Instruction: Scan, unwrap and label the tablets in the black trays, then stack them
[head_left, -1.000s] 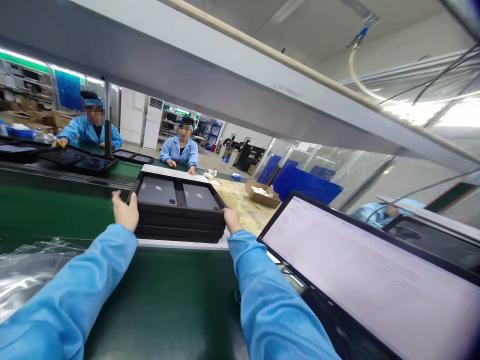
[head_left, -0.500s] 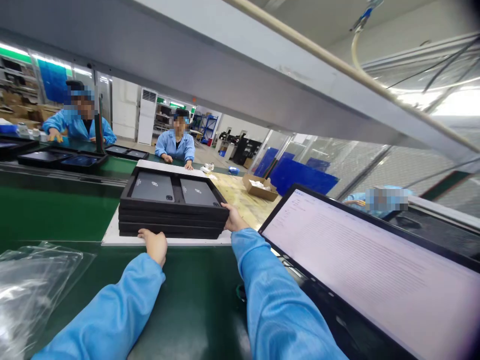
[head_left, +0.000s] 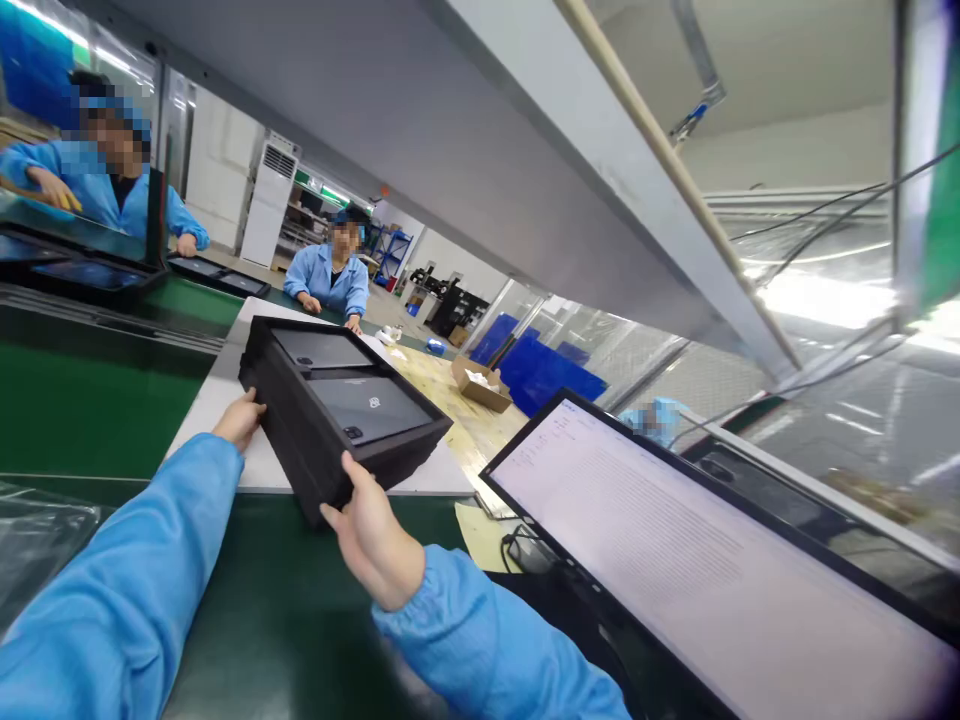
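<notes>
A stack of black foam trays (head_left: 315, 440) holding dark grey tablets (head_left: 367, 408) is lifted and turned at an angle over the white board (head_left: 217, 400) on the green table. My left hand (head_left: 238, 420) grips the stack's left side. My right hand (head_left: 375, 540) grips its near corner, thumb on the top rim. Both arms wear blue sleeves.
A large lit monitor (head_left: 675, 540) stands close on the right. Clear plastic bags (head_left: 30, 540) lie at the near left. Two people in blue coats (head_left: 330, 280) work across the green conveyor (head_left: 90, 400), with more tablet trays (head_left: 82, 270). A cardboard box (head_left: 480, 385) sits on a wooden board.
The tray stack has been raised off the white board and rotated, its near corner now pointing at me. My right hand moved from the stack's right side to its near corner; my left went to the left side.
</notes>
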